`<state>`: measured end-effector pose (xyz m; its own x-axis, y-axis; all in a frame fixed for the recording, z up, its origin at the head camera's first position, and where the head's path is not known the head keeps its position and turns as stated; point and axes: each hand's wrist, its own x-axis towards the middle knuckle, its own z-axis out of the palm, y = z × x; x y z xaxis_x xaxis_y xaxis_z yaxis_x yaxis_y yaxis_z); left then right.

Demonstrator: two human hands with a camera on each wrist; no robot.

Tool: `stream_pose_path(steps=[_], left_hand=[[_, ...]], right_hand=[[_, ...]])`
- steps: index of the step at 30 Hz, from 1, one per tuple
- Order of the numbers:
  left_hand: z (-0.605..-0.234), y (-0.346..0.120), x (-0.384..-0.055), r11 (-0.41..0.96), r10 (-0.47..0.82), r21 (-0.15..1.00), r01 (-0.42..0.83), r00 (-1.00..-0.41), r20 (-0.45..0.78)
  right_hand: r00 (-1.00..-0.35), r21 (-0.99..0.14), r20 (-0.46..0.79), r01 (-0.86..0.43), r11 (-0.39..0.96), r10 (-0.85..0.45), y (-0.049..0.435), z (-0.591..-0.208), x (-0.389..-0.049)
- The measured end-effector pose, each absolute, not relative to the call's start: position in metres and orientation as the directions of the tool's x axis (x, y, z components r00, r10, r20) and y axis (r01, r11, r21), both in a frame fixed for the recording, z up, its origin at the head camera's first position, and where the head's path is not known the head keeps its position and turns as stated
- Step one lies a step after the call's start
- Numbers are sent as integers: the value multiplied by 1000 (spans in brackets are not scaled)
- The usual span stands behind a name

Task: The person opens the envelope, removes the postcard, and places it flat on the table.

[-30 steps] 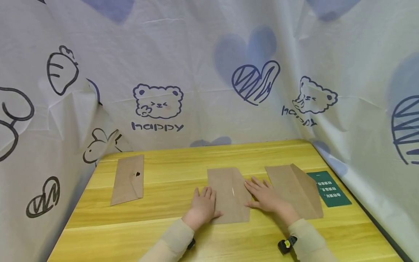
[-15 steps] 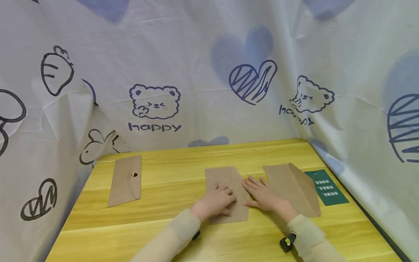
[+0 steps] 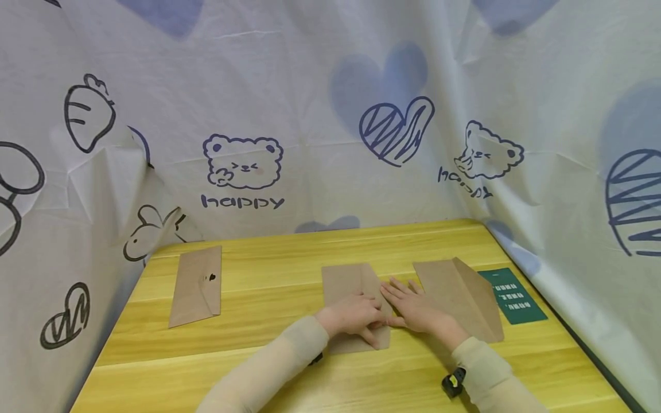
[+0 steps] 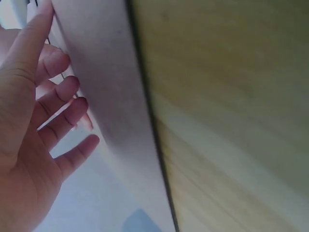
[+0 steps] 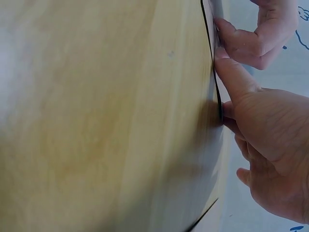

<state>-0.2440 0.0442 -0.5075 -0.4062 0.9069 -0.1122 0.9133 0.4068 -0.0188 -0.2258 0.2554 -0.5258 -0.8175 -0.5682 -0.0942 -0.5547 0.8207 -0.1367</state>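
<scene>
In the head view a brown paper envelope lies mid-table with its flap side toward the right. My left hand reaches across it, fingers loosely bent, fingertips near its right edge. The left wrist view shows the thumb of this hand on the envelope, apart from the other fingertips. My right hand rests with spread fingers at the flap's right edge. In the right wrist view the thumb of that hand touches the paper edge, close to the left fingers. The left hand hides part of the flap.
Another brown envelope with its flap unfolded lies to the right, partly over a dark green card with white print. A closed envelope with a black mark lies far left. A printed cloth surrounds the yellow wooden table.
My left hand has moved rightward from the envelope's left edge across to its right edge. The right hand stays by the flap. The view has shifted slightly.
</scene>
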Motion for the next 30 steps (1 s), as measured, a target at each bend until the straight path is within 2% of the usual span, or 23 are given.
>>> stream_pose_path(steps=[4, 10, 17, 30], left_hand=[[-510, 45, -247, 395, 912, -21, 918, -395, -112], [-515, 44, -252, 399, 913, 34, 916, -393, -105], [-517, 44, -255, 372, 925, 13, 928, -370, -83], [-515, 46, -252, 393, 917, -4, 919, -392, -74]], right_hand=[[-819, -144, -96, -551, 822, -566, 255, -525, -226], [-818, -146, -83, -555, 819, -569, 255, -522, -225], [-816, -128, -86, -560, 819, -572, 256, -523, -226], [-813, -129, -88, -564, 816, -576, 256, -526, -226]])
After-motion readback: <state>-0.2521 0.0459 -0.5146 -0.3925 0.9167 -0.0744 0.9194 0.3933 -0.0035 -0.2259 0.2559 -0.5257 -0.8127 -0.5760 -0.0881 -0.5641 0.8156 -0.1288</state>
